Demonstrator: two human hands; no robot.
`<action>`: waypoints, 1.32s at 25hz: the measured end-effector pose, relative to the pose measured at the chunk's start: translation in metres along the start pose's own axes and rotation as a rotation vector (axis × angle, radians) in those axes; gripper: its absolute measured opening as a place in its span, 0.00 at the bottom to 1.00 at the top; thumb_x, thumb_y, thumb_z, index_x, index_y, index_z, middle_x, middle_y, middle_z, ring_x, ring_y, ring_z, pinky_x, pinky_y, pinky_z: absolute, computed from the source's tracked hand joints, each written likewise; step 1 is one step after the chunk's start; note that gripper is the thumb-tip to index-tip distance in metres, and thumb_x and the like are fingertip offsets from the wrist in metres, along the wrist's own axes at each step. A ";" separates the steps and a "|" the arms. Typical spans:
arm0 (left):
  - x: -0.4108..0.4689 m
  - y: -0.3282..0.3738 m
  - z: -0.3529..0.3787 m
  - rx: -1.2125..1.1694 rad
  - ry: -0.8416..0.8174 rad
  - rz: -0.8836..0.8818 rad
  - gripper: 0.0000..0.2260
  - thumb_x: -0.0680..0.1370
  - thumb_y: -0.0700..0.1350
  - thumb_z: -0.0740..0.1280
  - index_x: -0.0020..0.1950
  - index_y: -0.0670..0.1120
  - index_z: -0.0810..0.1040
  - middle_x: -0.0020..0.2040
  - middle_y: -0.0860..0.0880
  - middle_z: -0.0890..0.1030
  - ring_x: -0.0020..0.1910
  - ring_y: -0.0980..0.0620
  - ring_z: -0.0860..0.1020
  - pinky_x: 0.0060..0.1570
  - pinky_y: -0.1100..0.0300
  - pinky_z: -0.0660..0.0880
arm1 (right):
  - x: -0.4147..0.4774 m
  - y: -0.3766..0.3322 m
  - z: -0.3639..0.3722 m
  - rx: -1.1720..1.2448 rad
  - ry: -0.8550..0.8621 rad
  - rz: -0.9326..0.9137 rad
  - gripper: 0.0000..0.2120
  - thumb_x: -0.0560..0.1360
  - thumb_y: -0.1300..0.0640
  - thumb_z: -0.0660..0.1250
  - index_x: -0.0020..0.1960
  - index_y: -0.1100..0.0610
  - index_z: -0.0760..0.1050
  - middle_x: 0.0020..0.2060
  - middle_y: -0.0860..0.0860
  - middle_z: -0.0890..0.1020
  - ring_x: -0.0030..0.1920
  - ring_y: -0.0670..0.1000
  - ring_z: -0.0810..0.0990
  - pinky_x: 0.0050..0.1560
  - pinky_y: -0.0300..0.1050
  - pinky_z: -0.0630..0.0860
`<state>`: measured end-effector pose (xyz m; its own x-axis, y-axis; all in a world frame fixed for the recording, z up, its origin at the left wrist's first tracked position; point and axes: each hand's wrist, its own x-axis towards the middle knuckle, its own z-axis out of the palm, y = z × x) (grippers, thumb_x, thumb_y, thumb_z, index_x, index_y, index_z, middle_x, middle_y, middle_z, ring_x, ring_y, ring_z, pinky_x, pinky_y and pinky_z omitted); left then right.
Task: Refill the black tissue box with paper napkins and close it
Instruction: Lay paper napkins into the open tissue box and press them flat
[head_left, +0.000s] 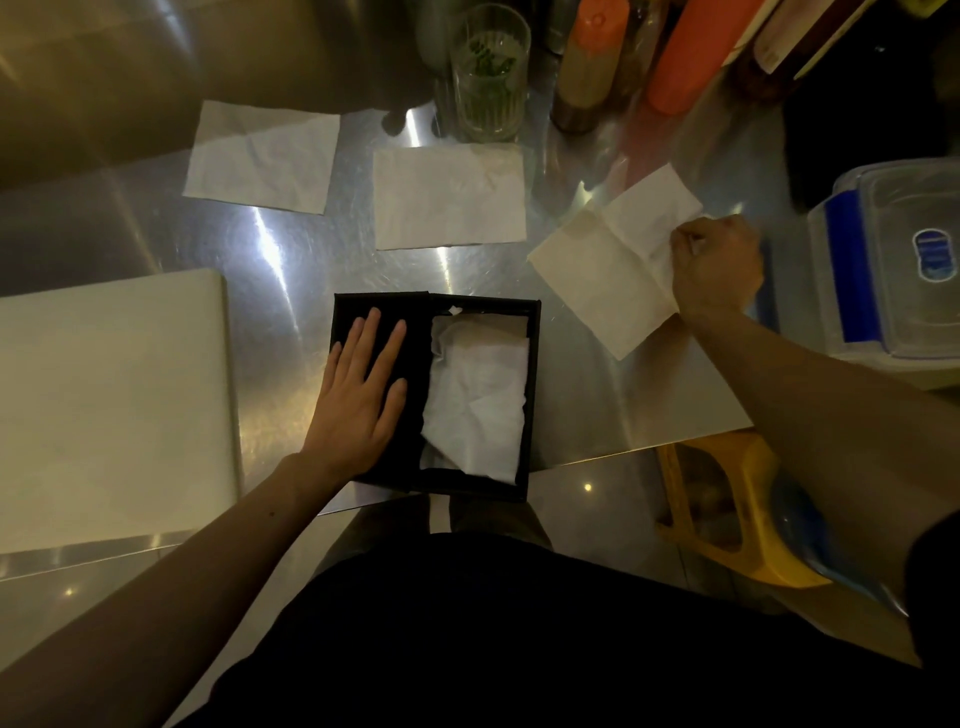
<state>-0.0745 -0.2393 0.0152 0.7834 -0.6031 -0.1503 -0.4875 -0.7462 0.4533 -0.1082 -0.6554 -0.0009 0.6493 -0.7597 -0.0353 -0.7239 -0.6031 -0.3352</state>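
The black tissue box (532, 395) sits at the near edge of the steel table, its lid slid left so the right half is uncovered. A crumpled white napkin (478, 395) lies inside the uncovered half. My left hand (358, 395) rests flat, fingers spread, on the black lid (410, 332). Up to the right, my right hand (714, 265) pinches the edge of a partly folded napkin (597, 275) lying on the table. Two more flat napkins lie farther back, one at the left (262, 156) and one in the middle (449, 195).
A white board (111, 400) lies at the left. At the back stand a ribbed glass (488, 67) and orange-capped bottles (589, 62). A clear plastic container with blue clips (893, 260) sits at the right. A yellow stool (737, 514) stands below the table edge.
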 end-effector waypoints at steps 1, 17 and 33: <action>0.000 0.000 0.000 0.003 -0.001 -0.001 0.26 0.82 0.55 0.48 0.80 0.51 0.51 0.81 0.48 0.47 0.79 0.50 0.44 0.77 0.46 0.46 | -0.001 0.000 -0.002 0.052 0.014 0.016 0.15 0.79 0.49 0.62 0.55 0.57 0.81 0.58 0.59 0.77 0.55 0.59 0.78 0.50 0.45 0.71; 0.002 -0.001 -0.003 0.070 -0.022 0.045 0.27 0.82 0.55 0.46 0.80 0.50 0.50 0.81 0.44 0.48 0.79 0.46 0.46 0.76 0.45 0.46 | -0.167 -0.088 -0.069 0.532 0.213 -0.060 0.09 0.76 0.50 0.69 0.52 0.53 0.82 0.45 0.49 0.80 0.44 0.45 0.77 0.44 0.35 0.73; 0.004 -0.007 -0.010 0.097 -0.045 0.119 0.26 0.83 0.55 0.48 0.80 0.48 0.52 0.80 0.41 0.52 0.79 0.42 0.49 0.75 0.44 0.45 | -0.276 -0.160 -0.008 -0.012 -0.080 0.075 0.18 0.79 0.44 0.62 0.62 0.52 0.77 0.55 0.52 0.80 0.52 0.52 0.79 0.47 0.50 0.79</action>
<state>-0.0643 -0.2337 0.0206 0.7011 -0.6990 -0.1406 -0.6123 -0.6913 0.3837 -0.1735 -0.3513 0.0702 0.6092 -0.7814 -0.1352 -0.7737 -0.5482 -0.3178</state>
